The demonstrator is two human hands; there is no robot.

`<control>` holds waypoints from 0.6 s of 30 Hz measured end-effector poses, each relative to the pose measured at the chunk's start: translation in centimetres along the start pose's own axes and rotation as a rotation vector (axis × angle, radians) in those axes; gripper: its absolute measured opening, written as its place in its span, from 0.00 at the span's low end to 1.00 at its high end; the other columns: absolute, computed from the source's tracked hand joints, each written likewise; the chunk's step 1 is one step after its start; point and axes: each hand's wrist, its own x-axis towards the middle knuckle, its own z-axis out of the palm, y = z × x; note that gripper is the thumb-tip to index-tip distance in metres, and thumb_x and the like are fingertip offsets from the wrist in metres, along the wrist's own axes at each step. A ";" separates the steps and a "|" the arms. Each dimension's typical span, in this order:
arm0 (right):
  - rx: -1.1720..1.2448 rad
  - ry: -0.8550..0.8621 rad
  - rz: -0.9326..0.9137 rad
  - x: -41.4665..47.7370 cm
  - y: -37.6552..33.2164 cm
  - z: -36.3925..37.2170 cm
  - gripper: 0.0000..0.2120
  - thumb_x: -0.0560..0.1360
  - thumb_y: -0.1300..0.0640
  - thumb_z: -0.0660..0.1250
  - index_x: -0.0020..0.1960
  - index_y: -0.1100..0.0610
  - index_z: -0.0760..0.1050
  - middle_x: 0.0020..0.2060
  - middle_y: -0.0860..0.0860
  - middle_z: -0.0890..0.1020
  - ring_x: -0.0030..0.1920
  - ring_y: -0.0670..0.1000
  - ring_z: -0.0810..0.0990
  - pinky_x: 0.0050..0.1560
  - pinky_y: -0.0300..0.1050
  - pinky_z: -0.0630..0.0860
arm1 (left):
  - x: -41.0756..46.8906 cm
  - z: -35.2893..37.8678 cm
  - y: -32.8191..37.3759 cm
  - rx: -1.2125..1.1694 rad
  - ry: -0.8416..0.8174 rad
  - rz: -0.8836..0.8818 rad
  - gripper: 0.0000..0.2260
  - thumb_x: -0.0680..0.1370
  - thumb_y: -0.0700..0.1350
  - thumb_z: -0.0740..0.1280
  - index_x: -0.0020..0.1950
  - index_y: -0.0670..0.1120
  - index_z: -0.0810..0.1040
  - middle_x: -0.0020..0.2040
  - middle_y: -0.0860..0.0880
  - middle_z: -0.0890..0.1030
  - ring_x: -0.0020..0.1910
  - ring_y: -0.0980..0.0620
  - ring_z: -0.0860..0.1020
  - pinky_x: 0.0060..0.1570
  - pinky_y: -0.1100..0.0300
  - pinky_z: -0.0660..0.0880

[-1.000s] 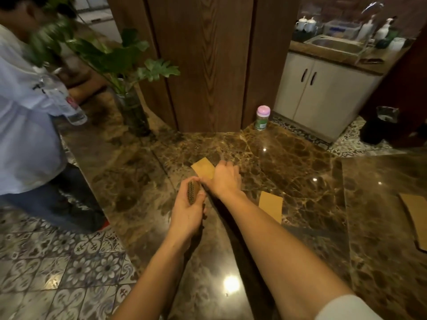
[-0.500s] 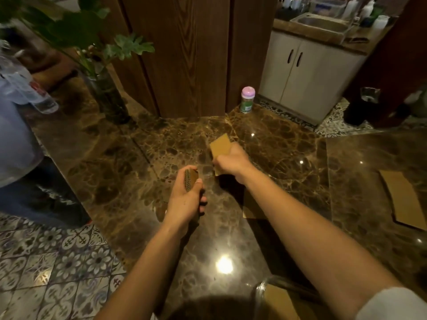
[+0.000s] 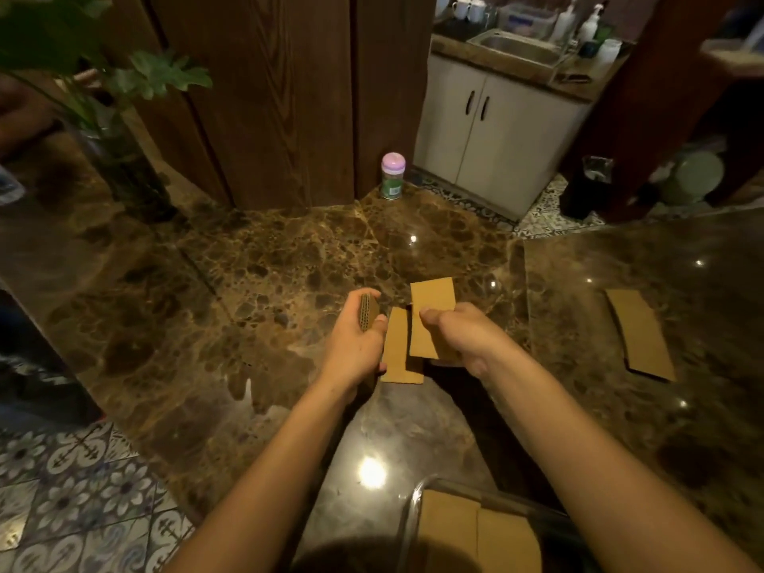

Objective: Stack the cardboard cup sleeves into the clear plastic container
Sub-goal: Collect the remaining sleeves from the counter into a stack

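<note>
My left hand grips a small edge-on stack of cardboard sleeves. Just to its right, my right hand pinches one flat brown sleeve held above the marble counter. Under both hands another sleeve lies flat on the counter. A longer sleeve rests further right. At the bottom edge, the clear plastic container shows its rounded rim, with sleeves lying inside it.
A small jar with a pink lid stands at the counter's far edge by the wooden panel. A glass vase with a leafy plant is far left. White cabinets and a sink lie beyond. Patterned floor tiles are lower left.
My right hand has lifted a sleeve off the counter and drawn it back beside the left hand's stack. The view has tilted down, bringing the container into sight.
</note>
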 end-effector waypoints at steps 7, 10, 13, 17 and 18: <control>0.150 0.012 -0.071 -0.1 1.0 0.6 0.12 0.84 0.55 0.65 0.65 0.57 0.80 0.55 0.54 0.87 0.56 0.57 0.85 0.58 0.55 0.82 | -0.2 0.4 0.9 0.008 0.008 -0.011 0.09 0.83 0.43 0.66 0.60 0.55 0.73 0.41 0.44 0.79 0.31 0.47 0.76 0.34 0.49 0.77; 0.274 -0.036 -0.081 -0.7 0.9 0.6 0.12 0.85 0.56 0.64 0.65 0.56 0.80 0.55 0.54 0.87 0.55 0.56 0.85 0.57 0.56 0.82 | -0.5 0.4 1.1 -0.019 -0.012 -0.010 0.12 0.81 0.44 0.70 0.62 0.54 0.73 0.41 0.46 0.81 0.30 0.50 0.78 0.32 0.51 0.77; 0.447 -0.091 -0.050 -1.5 0.7 1.1 0.12 0.85 0.57 0.63 0.67 0.56 0.77 0.57 0.57 0.86 0.54 0.57 0.85 0.48 0.52 0.82 | -0.6 0.5 1.1 -0.048 -0.030 -0.033 0.13 0.81 0.47 0.70 0.63 0.55 0.73 0.49 0.44 0.82 0.40 0.48 0.82 0.35 0.51 0.81; 0.628 -0.131 0.030 -2.3 1.2 1.7 0.09 0.86 0.58 0.61 0.63 0.60 0.76 0.55 0.61 0.85 0.54 0.59 0.85 0.52 0.55 0.83 | -1.0 0.2 0.9 -0.140 -0.021 -0.054 0.14 0.80 0.42 0.71 0.63 0.56 0.75 0.55 0.43 0.82 0.52 0.40 0.84 0.45 0.41 0.84; 0.653 -0.145 0.050 -2.4 1.4 1.6 0.10 0.86 0.58 0.60 0.64 0.60 0.75 0.57 0.63 0.85 0.56 0.61 0.85 0.54 0.56 0.82 | -1.1 0.0 0.7 -0.180 -0.018 -0.070 0.17 0.80 0.39 0.70 0.64 0.55 0.75 0.56 0.43 0.82 0.52 0.41 0.83 0.43 0.45 0.83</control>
